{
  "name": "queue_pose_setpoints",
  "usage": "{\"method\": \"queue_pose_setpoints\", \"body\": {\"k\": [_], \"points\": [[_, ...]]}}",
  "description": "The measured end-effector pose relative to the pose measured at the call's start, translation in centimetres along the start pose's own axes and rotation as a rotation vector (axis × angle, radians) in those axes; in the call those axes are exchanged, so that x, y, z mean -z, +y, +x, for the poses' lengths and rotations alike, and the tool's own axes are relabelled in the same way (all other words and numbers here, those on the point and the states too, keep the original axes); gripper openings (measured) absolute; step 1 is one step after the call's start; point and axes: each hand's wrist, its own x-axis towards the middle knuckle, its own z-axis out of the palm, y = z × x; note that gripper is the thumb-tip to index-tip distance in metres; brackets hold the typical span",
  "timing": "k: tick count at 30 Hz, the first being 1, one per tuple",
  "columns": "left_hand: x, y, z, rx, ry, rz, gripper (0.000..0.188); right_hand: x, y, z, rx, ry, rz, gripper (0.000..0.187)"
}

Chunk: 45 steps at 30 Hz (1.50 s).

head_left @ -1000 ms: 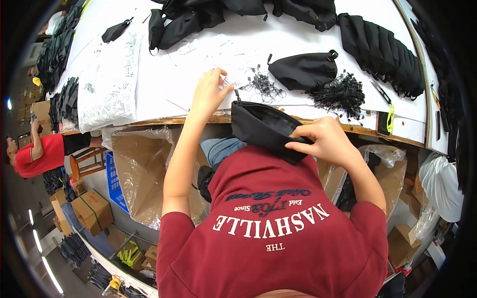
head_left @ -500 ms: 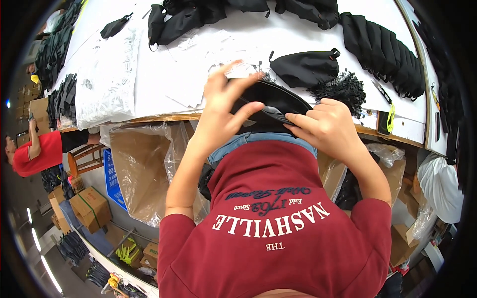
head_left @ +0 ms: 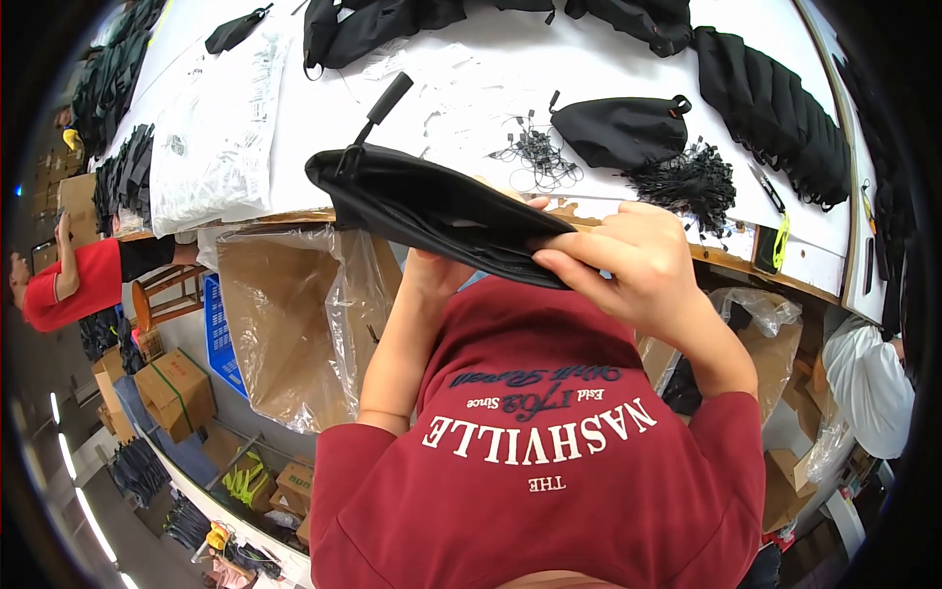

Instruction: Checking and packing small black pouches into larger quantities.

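Observation:
A black fabric pouch is held over the table's front edge, its mouth gaping and a long black pull tab sticking up from its left end. My right hand pinches the rim at the right end, thumb and fingers pressed together. Underneath and behind the pouch, my left hand grips it; most of its fingers are hidden by the fabric. Another black pouch lies flat beyond, between a loose tangle of thin black cords and a denser heap of black cords.
Black pouches stand in a row at the right. A cutter with a yellow strap lies near them. Clear bags of white pieces cover the table's left. Plastic-lined cartons sit below the edge. A person in red is at far left.
The pouch has swung up and left, so its pull tab now shows. My left hand, previously spread at the mouth, has moved beneath and behind the pouch. My right hand still pinches the rim.

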Motion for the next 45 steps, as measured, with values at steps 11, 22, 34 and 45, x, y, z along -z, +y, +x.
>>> {"method": "queue_pose_setpoints", "body": {"k": [11,22,34,45], "points": [[-0.1,-0.4,-0.7,-0.067,0.112,0.03,0.03,-0.4,-1.0,0.2,-0.068,0.14,-0.092,0.01],[-2.6,-0.1,-0.3,-0.152,0.523,0.021,0.029,-3.7,-0.4,-0.7,-0.217,0.354,0.16,0.008],[-4.7,0.5,1.4,-0.027,0.669,0.314,0.043,-2.2,2.1,0.2,-0.408,0.451,0.305,0.01],[-5.4,-0.4,1.5,0.264,0.632,0.336,0.048,-0.2,3.1,1.3,-0.284,0.352,-0.024,0.01]]}}
